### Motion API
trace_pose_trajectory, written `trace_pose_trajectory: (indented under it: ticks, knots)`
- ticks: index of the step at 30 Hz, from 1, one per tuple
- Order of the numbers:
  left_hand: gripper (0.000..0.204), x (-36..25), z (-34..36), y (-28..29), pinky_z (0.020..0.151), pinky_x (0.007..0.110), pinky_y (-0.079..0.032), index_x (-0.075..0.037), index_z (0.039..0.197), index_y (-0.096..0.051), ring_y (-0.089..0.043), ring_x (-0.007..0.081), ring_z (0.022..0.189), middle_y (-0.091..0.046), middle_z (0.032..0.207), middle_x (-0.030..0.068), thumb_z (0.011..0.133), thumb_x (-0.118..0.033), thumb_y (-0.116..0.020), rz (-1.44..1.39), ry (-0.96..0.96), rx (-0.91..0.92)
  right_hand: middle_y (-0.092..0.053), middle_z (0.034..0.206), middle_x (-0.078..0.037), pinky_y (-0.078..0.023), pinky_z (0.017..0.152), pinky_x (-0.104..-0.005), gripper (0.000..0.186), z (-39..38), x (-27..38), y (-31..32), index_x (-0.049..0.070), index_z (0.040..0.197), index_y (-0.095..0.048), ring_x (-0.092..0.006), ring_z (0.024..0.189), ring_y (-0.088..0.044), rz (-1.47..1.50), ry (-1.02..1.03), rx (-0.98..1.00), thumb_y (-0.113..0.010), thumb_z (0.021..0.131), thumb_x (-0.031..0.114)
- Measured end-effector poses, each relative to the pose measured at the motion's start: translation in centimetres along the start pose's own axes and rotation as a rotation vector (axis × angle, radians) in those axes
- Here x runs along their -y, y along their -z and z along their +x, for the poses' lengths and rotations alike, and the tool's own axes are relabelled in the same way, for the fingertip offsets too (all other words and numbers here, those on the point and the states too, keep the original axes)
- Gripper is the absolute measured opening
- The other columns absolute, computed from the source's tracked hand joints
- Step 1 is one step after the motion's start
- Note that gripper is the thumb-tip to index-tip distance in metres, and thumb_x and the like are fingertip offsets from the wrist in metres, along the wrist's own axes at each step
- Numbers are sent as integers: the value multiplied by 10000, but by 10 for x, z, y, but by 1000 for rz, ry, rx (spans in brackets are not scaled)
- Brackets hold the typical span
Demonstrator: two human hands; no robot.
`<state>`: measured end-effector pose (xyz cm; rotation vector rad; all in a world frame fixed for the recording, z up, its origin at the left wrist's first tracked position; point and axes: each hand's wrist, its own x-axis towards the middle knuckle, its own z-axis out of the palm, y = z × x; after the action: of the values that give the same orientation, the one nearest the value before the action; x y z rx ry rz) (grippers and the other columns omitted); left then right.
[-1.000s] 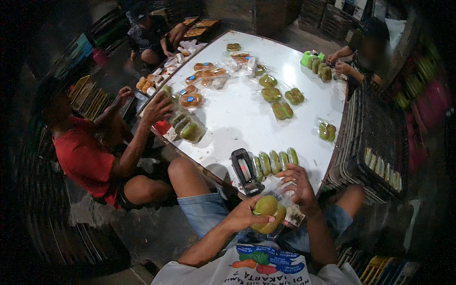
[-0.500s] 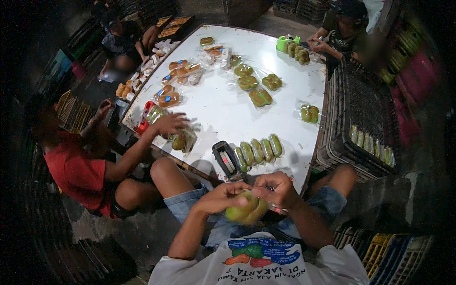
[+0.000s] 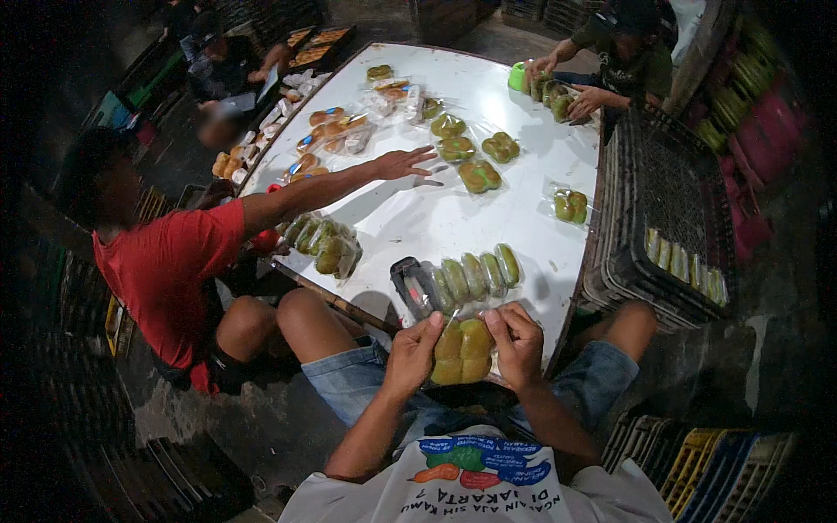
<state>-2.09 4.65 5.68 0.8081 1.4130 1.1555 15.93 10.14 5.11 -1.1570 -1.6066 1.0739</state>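
Between my hands hangs a clear plastic bag with a green, lobed bread bun [image 3: 462,353] in it. My left hand [image 3: 410,356] pinches the bag's upper left corner between thumb and fingers. At the upper right corner, my right hand [image 3: 516,347] pinches it the same way. Just beyond, on the table's near edge, stands a black tape dispenser [image 3: 411,286], partly behind the raised bag. Next to it several wrapped green buns [image 3: 473,277] stand in a slanting row.
Bagged green buns [image 3: 479,176] and brown buns [image 3: 336,131] lie across the white table [image 3: 384,213]. At left, a red-shirted co-worker stretches an arm [image 3: 349,180] over it. Another person's hands [image 3: 588,103] handle buns at the far right. Black crates [image 3: 654,209] are stacked along the right side.
My hands have moved apart and now hold the bag upright by its corners, where before they worked together at its top. The co-worker's arm at left has reached toward the table's middle.
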Motion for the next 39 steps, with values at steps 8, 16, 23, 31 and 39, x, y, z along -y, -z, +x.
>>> trace_pose_trajectory:
  ticks: [8, 16, 23, 31, 39]
  knots:
    - [428, -5, 6, 5, 827, 265, -523, 19, 1121, -694, -643, 114, 925, -717, 1021, 89, 1066, -364, -511, -221, -52, -124, -639, 817, -84, -479, 717, -295, 327, -2, -4, -11, -49, 912, -706, -165, 756, -610, 31, 2, -74, -584, 1026, 232]
    - [428, -12, -4, -9, 938, 323, -515, 25, 1244, -568, -660, 182, 1054, -707, 1153, 194, 1107, -326, -366, -245, -102, -84, -602, 1288, -229, -490, 948, -415, 405, -2, -9, -20, -29, 1327, -549, -356, 1106, -621, -248, 318, -250, -599, 996, 198]
    - [356, -22, -14, -16, 1053, 387, -426, 11, 1284, -614, -608, 244, 1188, -657, 1281, 165, 1082, -235, -454, 15, -412, 88, -656, 1262, -193, -472, 993, -365, 481, -15, -6, -17, -47, 1371, -538, -260, 1156, -629, 329, -75, 204, -613, 1009, 261]
    - [468, -10, -9, -18, 916, 399, -514, -18, 1282, -644, -673, 317, 1091, -678, 1213, 197, 862, -172, -778, 487, -902, 42, -438, 1493, -210, -410, 1102, -404, 563, -7, -2, -7, -66, 1394, -467, -286, 1357, -466, 1019, -259, 352, -539, 1035, 361]
    - [238, -6, -9, -8, 740, 295, -536, -6, 993, -747, -685, 139, 800, -742, 893, 108, 869, -205, -791, 344, -297, 56, -543, 1346, -185, -472, 1004, -365, 380, 15, 4, 26, -21, 1286, -587, -237, 1234, -557, 398, 44, 392, -623, 995, 221]
